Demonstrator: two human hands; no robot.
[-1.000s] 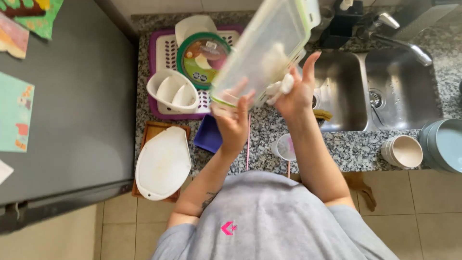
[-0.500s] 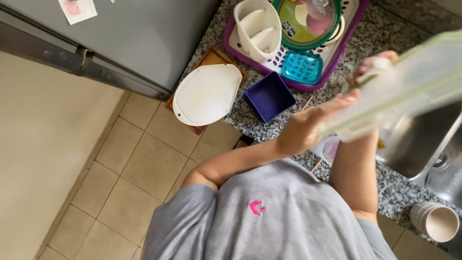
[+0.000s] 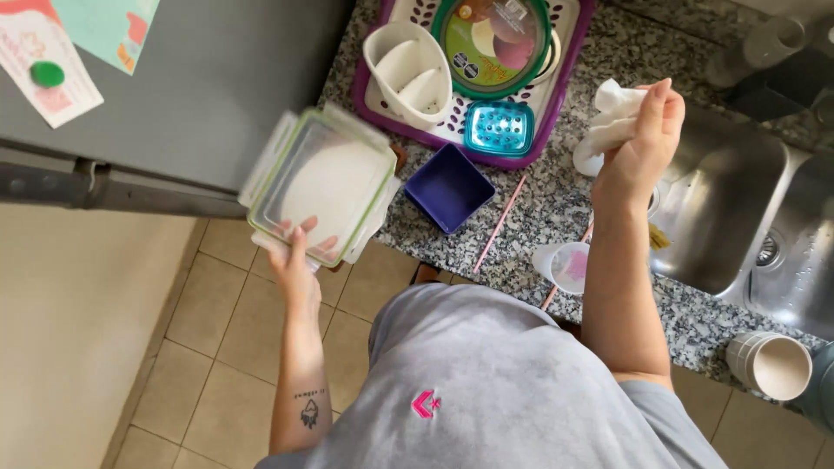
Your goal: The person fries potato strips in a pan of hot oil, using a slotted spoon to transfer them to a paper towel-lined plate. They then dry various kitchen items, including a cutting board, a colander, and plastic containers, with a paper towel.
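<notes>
The clear, green-rimmed rectangular lid [image 3: 323,185] is pinched at its near edge by the left hand [image 3: 295,260], out over the counter edge. The right hand [image 3: 641,148] is closed on a crumpled white cloth [image 3: 608,128] beside the steel sink [image 3: 738,200]. Between the hands sit a square purple tub [image 3: 449,187] and a pink straw [image 3: 499,224] on speckled granite.

Motion is blurring the clear lid [image 3: 323,191] in my left hand [image 3: 298,260], hiding whatever lies beneath. Right of the sink [image 3: 738,208], the frame edge is cutting off a grey-blue vessel [image 3: 821,391].
</notes>
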